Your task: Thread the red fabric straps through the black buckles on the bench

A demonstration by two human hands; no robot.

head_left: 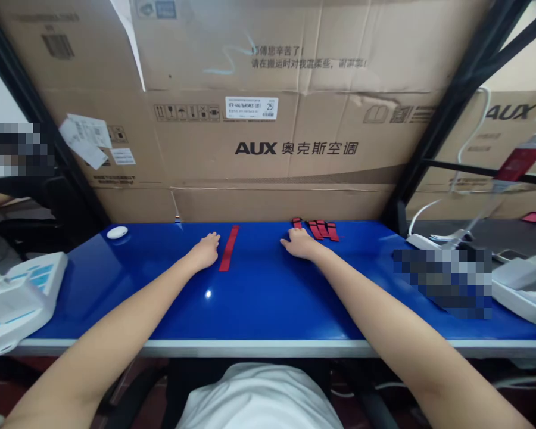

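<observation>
On the blue tabletop lies a long red strap (229,248), flat and slanting slightly, beside my left hand (205,251). That hand rests close to the strap's left side, holding nothing, its fingers loosely bent and a little apart. Farther right, my right hand (301,243) reaches over the table, thumb apart from the fingers. Just behind its fingertips is a short red and black strap piece (297,223); whether they touch it I cannot tell. Several similar folded red straps (323,230) lie right of that hand, near the table's back edge.
A large cardboard sheet (268,161) stands behind the blue table (250,310). A white oval object (117,232) sits at the back left, a white device with blue panels (36,292) at the left edge. A power strip (518,301) and cables lie right. Another person is partly visible far left.
</observation>
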